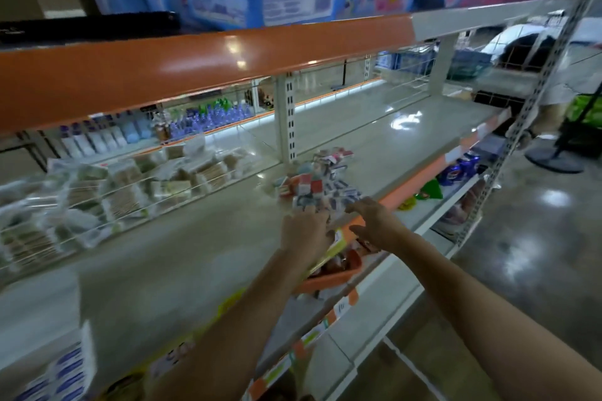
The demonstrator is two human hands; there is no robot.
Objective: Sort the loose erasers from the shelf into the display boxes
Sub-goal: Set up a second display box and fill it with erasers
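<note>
The loose erasers (317,187) lie in a heap on the pale shelf (182,238), close to its front edge and just right of the upright post (285,120). I think they are heaped near the edge so that both hands can reach them without stretching deep under the orange shelf front (202,62) above. Some pieces behind the heap look like small red and white boxes (332,155), maybe the display boxes, but the picture is blurred and I cannot be sure.

The left hand (304,231) is at the near side of the heap. Its fingers are bent down onto the nearest erasers and seem to touch or gather them; if it really grips any piece, I cannot tell, because of the blur. The right hand (374,221) is just beside it, at the front edge of the shelf. Its fingers are stretched out and slightly spread, pointing toward the heap, and it holds nothing that I can see.

Under the hands, on the lower shelf, stands an orange tray (329,277) with some goods. To the left, behind a clear divider, lie wrapped packets (130,185).

In my judgement the sorting is only at the start, because most erasers are not yet in boxes.
</note>
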